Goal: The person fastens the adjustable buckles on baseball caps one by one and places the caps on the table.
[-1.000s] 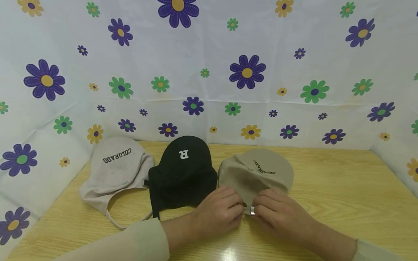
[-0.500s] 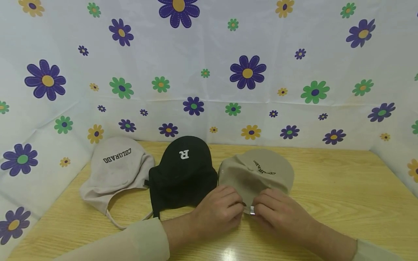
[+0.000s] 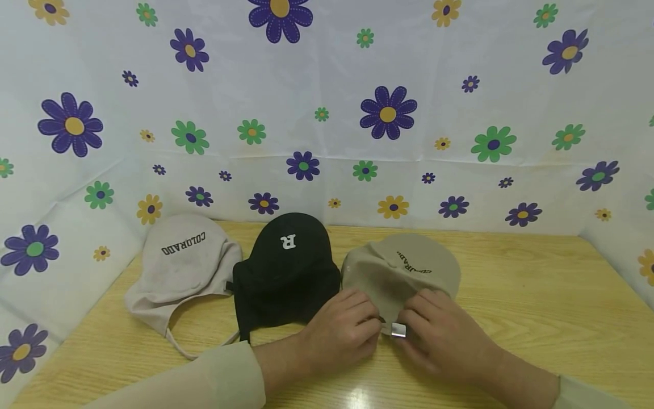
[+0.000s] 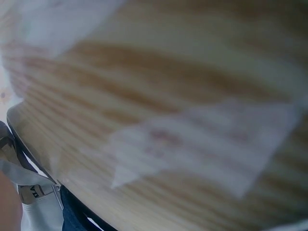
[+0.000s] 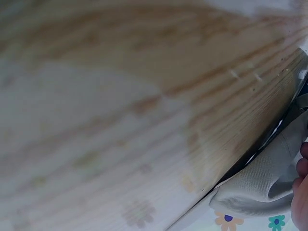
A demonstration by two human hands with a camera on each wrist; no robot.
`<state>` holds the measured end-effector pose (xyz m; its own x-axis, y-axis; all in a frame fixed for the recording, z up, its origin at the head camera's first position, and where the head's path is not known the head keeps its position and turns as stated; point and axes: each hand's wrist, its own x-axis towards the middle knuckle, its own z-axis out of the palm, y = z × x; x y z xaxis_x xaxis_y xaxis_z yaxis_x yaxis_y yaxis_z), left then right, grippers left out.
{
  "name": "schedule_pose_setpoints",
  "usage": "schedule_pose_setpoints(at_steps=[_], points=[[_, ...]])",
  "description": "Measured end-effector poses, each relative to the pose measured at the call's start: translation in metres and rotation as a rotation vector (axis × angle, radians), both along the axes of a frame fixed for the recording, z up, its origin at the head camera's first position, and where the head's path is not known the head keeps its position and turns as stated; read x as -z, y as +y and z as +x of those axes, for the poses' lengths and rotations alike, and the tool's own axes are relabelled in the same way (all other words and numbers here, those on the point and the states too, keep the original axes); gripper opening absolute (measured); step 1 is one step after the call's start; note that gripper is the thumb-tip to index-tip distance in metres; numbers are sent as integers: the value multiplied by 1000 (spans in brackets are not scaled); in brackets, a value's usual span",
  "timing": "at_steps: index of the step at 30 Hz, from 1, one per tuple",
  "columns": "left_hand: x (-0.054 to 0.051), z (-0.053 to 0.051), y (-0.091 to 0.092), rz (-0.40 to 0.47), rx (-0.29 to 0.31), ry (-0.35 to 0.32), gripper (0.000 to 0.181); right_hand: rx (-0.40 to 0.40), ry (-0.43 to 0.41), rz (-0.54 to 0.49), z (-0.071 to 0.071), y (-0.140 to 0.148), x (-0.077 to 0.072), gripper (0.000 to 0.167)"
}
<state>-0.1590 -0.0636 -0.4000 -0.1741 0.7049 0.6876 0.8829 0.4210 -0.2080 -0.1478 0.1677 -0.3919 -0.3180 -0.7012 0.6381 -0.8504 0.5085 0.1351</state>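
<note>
Both the left hand (image 3: 343, 330) and right hand (image 3: 445, 335) narrowly pinch the tan cap's (image 3: 375, 278) near edge, flanking its silver buckle (image 3: 399, 330).

Both hands (image 3: 344, 329) (image 3: 441, 338) curl inward, close together.

On the surface (image 3: 552, 295), middle cap (image 3: 286, 292) as centre: left cap (image 3: 176, 270) at 9 o'clock, right cap (image 3: 401, 267) at 3, both just beside it. Off the right cap: left hand (image 3: 342, 326) at 7, right hand (image 3: 447, 335) at 5, buckle (image 3: 398, 330) at 6, between the hands. Backdrop (image 3: 327, 136) at 12, behind all caps.
</note>
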Motion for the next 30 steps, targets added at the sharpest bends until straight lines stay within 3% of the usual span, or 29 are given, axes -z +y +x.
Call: schedule_pose_setpoints(at_steps=[13, 30], points=[[1, 0, 0, 1, -11, -12, 9, -10, -20, 26, 0, 3, 1, 31], [2, 0, 1, 20, 14, -5, 9, -65, 68, -13, -2, 0, 3, 29]])
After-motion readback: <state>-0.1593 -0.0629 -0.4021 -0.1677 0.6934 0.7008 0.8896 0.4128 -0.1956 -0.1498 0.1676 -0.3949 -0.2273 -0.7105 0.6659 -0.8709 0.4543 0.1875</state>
